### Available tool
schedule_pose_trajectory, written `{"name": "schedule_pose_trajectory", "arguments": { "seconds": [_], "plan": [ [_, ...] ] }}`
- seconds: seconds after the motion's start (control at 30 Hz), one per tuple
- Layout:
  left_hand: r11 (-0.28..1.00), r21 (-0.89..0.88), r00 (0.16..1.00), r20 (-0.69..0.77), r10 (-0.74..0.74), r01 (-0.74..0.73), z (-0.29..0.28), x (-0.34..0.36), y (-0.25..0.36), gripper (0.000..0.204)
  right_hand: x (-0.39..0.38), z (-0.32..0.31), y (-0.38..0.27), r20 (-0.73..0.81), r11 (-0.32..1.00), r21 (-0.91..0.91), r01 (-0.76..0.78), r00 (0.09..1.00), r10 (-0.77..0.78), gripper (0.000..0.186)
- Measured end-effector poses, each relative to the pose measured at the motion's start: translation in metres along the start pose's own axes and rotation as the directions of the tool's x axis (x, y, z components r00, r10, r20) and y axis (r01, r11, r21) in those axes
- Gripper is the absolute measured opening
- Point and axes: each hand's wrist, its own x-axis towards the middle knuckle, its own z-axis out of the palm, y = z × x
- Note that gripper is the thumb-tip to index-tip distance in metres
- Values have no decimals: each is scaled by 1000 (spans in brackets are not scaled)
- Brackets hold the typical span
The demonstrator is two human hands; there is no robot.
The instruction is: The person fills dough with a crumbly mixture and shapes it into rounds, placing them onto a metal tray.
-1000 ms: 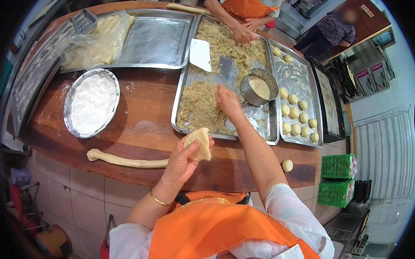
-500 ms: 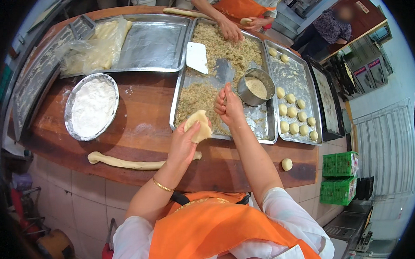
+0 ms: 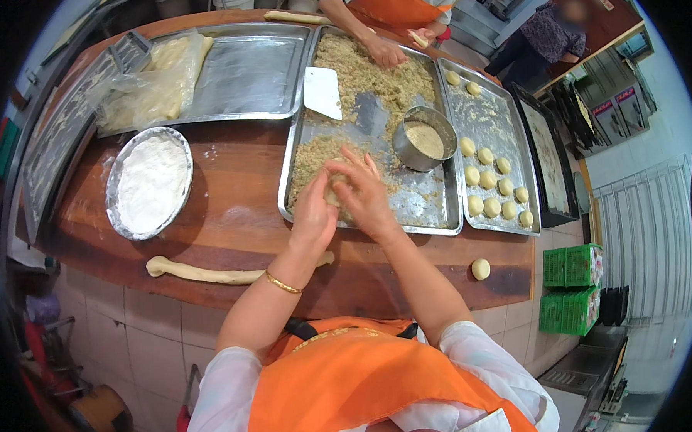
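My left hand (image 3: 313, 211) is cupped around a small piece of dough (image 3: 334, 192), above the near left corner of the filling tray (image 3: 285, 189). From the other side my right hand (image 3: 367, 202) closes over the same dough, its thumb on it and its fingers reaching across toward the left hand. Most of the dough is hidden between the hands, so I cannot tell whether filling is in it. Crumbly filling (image 3: 306, 162) lies in the tray beneath them. A round metal tin (image 3: 424, 145) of pale crumbs stands in the tray, right of my hands.
A dough rope (image 3: 202, 271) and a dough ball (image 3: 480, 269) lie near the table's front edge. A flour bowl (image 3: 150, 182) stands left. Several dough balls (image 3: 489, 179) sit on the right tray. Across the table, a co-worker's hand (image 3: 385, 52) touches the filling; a white scraper (image 3: 322, 92) lies nearby.
My right hand has moved left and down from beside the tin onto the dough in my left hand. The dough, a visible flattened piece before, is now mostly covered.
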Motion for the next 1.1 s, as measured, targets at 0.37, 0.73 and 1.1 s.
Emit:
{"name": "schedule_pose_trajectory", "arguments": {
  "seconds": [0.37, 0.73, 1.1],
  "plan": [
    [989, 132, 997, 1, 72, -72, -10, 14, -21, 28, -7, 4, 5, -125, 986, 141, -91, 986, 109, 27],
    [928, 334, 985, 16, 170, -165, -2, 16, -20, 29, -12, 7, 0, -164, 999, 39, 22, 986, -16, 30],
    [872, 398, 959, 125, 255, -284, 37, 14, 0, 52, 10, -24, -31, -198, 955, 241, -173, 955, 223, 23]
  ]
}}
